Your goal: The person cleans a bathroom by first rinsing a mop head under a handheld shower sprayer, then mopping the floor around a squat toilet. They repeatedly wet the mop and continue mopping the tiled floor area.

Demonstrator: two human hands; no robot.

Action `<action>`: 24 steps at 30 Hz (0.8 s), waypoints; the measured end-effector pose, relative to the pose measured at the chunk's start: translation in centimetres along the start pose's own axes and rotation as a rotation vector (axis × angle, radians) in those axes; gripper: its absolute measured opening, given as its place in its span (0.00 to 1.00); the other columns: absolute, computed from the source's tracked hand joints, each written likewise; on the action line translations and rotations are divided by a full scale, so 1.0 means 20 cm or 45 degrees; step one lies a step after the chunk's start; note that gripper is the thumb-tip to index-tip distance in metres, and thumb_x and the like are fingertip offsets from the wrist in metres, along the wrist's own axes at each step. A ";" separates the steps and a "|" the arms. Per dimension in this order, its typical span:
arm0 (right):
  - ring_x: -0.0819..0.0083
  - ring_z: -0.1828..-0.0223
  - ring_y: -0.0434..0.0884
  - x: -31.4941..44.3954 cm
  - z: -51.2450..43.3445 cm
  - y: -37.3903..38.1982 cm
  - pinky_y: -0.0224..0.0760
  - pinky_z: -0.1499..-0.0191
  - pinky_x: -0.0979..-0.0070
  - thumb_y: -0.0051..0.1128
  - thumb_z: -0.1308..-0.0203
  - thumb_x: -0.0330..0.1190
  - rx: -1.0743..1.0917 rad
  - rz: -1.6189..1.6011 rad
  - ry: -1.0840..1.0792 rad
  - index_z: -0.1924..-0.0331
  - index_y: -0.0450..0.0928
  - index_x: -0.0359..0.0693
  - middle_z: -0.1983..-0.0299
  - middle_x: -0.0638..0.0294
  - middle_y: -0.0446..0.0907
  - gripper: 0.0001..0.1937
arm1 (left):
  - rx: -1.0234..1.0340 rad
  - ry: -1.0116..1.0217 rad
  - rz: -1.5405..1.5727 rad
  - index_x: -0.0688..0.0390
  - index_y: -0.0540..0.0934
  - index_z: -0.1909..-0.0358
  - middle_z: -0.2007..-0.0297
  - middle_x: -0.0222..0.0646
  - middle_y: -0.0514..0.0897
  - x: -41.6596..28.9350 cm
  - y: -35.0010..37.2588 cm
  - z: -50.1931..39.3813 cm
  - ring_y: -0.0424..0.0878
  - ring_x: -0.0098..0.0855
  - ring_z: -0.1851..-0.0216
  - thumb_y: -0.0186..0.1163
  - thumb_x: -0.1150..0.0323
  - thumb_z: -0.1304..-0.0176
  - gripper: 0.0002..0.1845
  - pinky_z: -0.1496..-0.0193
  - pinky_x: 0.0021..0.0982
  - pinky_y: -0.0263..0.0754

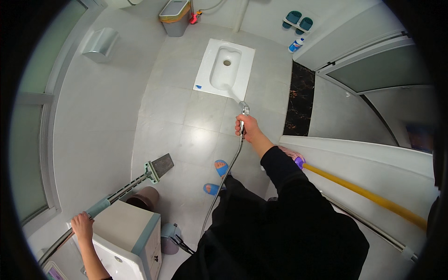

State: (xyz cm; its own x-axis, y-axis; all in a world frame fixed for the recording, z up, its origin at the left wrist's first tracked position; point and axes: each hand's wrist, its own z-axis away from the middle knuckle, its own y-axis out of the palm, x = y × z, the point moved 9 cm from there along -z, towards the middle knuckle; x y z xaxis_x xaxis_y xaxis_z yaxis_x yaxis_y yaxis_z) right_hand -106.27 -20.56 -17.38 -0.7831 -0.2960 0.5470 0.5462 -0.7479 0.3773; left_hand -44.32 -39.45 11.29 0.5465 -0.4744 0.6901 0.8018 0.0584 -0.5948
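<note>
My right hand point(247, 128) is closed around a chrome handheld sprayer point(244, 107) on a metal hose point(229, 169). Water sprays from its head onto the near end of a white squat toilet point(206, 75) set in the floor. At the lower left, my left hand point(83, 224) grips the pole of a sponge mop point(120, 191) with a grey-green sleeve. The mop's dark flat sponge head point(163, 165) is out over the grey floor tiles, left of my feet in blue slippers point(222, 168). Whether the sponge touches the floor I cannot tell.
A vanity cabinet with basin point(122, 224), a brown bucket point(148, 196) and a lidded bin point(170, 232) stand lower left. At right lean a yellow-handled mop point(360, 190) and a metal pole point(371, 225). A grey trash bin point(175, 26) and a bottle point(296, 45) are beyond, near a dark threshold point(300, 99).
</note>
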 end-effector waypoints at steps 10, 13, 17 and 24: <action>0.73 0.84 0.69 0.01 0.15 0.09 0.61 0.85 0.72 0.53 0.51 0.29 -0.027 -0.084 -0.099 0.71 0.64 0.42 0.81 0.63 0.69 0.08 | -0.033 -0.048 0.180 0.58 0.75 0.72 0.74 0.38 0.80 0.04 -0.42 0.11 0.78 0.42 0.68 0.64 0.54 0.53 0.17 0.64 0.40 0.69; 0.73 0.84 0.69 0.06 0.13 0.14 0.61 0.84 0.72 0.52 0.51 0.28 0.041 -0.145 -0.115 0.71 0.64 0.41 0.81 0.63 0.68 0.07 | -0.109 -0.075 0.254 0.58 0.76 0.72 0.74 0.40 0.80 -0.01 -0.51 0.05 0.78 0.43 0.68 0.62 0.53 0.51 0.17 0.65 0.41 0.69; 0.73 0.84 0.69 0.11 0.12 0.15 0.61 0.84 0.72 0.52 0.51 0.28 0.071 -0.196 -0.123 0.72 0.64 0.41 0.81 0.63 0.68 0.07 | -0.097 -0.098 0.386 0.59 0.76 0.72 0.74 0.41 0.81 -0.24 -0.56 -0.11 0.79 0.44 0.69 0.59 0.51 0.47 0.19 0.67 0.42 0.70; 0.73 0.84 0.68 0.31 -0.10 0.11 0.62 0.84 0.73 0.52 0.51 0.29 0.056 -0.244 -0.064 0.74 0.65 0.40 0.81 0.63 0.68 0.06 | 0.139 -0.032 0.693 0.58 0.77 0.67 0.71 0.43 0.81 -1.00 -0.70 -0.67 0.79 0.46 0.66 0.55 0.47 0.44 0.21 0.65 0.44 0.73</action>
State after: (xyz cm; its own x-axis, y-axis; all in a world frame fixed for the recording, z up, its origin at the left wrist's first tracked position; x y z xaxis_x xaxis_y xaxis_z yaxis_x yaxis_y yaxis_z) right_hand -110.57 -25.21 -14.54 -0.8586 -0.1197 0.4985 0.4020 -0.7607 0.5097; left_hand -69.66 -42.50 0.39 0.8934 -0.3295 0.3054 0.4217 0.3807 -0.8229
